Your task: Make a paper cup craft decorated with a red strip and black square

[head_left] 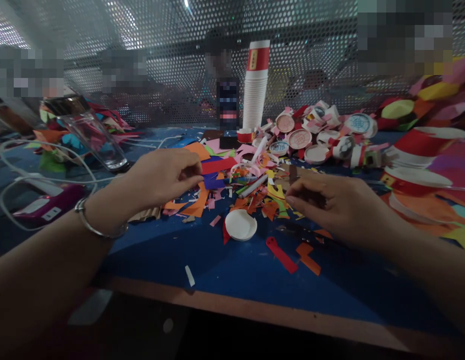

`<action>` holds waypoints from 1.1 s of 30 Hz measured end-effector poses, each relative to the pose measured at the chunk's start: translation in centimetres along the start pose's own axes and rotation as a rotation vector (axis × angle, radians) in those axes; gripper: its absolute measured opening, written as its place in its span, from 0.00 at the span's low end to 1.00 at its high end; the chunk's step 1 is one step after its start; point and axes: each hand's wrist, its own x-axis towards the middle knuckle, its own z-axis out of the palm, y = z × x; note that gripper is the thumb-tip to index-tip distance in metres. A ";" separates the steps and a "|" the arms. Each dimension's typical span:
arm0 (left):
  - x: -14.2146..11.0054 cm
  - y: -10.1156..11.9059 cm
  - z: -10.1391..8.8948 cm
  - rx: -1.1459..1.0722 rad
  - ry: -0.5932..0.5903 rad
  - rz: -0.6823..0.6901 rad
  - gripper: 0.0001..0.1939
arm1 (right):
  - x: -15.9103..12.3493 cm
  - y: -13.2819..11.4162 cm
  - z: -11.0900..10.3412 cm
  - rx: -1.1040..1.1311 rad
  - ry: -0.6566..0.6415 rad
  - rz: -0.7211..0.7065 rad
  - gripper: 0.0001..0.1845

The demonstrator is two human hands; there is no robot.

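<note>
My left hand (pixel 168 172), with a metal bracelet at its wrist, hovers over the left side of a heap of paper scraps. Its fingers are loosely curled, thumb and forefinger apart; a red paper strip (pixel 219 165) and a blue piece of paper (pixel 213 181) are right beside the fingertips. My right hand (pixel 330 202) is at the heap's right side, fingers bent and thumb a little apart, near yellow paper scraps (pixel 276 191). Nothing shows in either hand. Between and below them lies a small round white paper piece (pixel 240 225) with a raised rim.
A tall stack of paper cups (pixel 256 87) stands behind the heap. Cut cup bottoms (pixel 300 139) pile up right of it. More red cups (pixel 416 179) sit at far right. A glass bottle (pixel 100 137), white cable and purple device (pixel 48 207) are left. The table edge (pixel 255 310) runs below.
</note>
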 end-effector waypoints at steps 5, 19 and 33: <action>0.4 2.1 -0.2 -0.109 -0.119 0.259 0.14 | -0.1 -0.1 0.0 -0.020 0.000 -0.007 0.08; 1.3 -0.7 2.0 0.131 -0.040 0.208 0.16 | -0.2 0.3 0.2 0.007 -0.017 0.000 0.09; 2.3 -2.3 2.7 -0.161 -0.016 -0.035 0.15 | -0.2 0.0 0.2 0.021 -0.027 0.025 0.09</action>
